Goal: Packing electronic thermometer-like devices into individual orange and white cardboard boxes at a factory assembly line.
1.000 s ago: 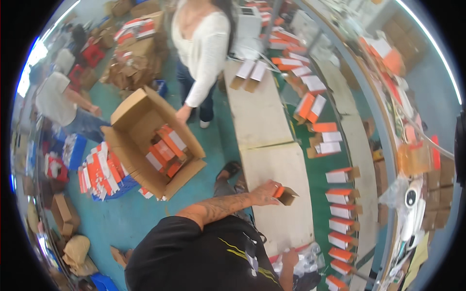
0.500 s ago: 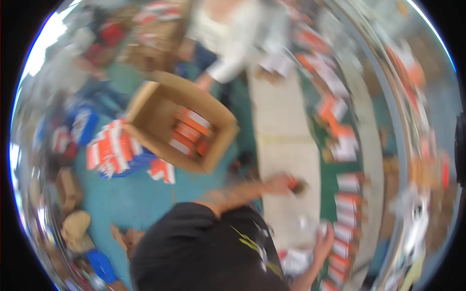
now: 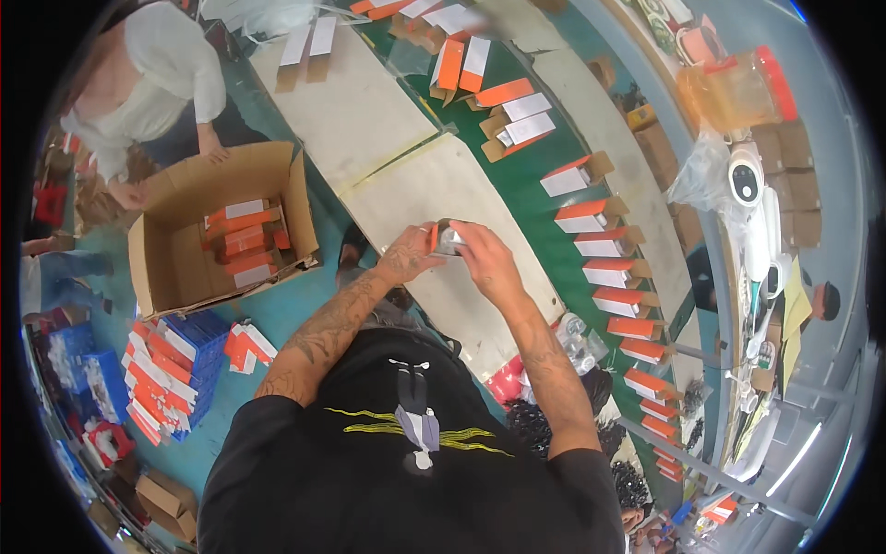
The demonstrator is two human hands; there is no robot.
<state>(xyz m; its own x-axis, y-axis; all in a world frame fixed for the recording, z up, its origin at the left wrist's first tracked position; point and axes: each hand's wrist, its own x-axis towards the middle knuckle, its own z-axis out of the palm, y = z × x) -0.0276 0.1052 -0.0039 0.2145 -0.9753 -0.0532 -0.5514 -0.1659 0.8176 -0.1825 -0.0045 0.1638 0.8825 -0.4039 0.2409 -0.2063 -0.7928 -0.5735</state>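
Observation:
Over the pale work table [image 3: 480, 198], my left hand [image 3: 406, 255] is wrapped round a small orange carton [image 3: 435, 237], seen nearly end-on. My right hand [image 3: 491, 263] meets it from the other side, its fingers on a shiny clear-and-grey wrapped item [image 3: 451, 238] at the carton's end. How far the item sits inside the carton is hidden by my fingers. To the right of the table, a row of orange-and-white cartons [image 3: 606, 244] with raised brown flaps stands along a green strip [image 3: 526, 175].
An open brown cardboard box [image 3: 175, 268] with several orange cartons stands at left, a person in white [image 3: 175, 74] behind it. A blue crate [image 3: 198, 355] piled with flat orange-and-white cartons is below it. Clear-bagged parts [image 3: 574, 342] and dark bundles [image 3: 531, 425] lie beside my right forearm.
My hands have come together over the table; before, the left held a small object there and the right was lower, near the carton row. My view has turned.

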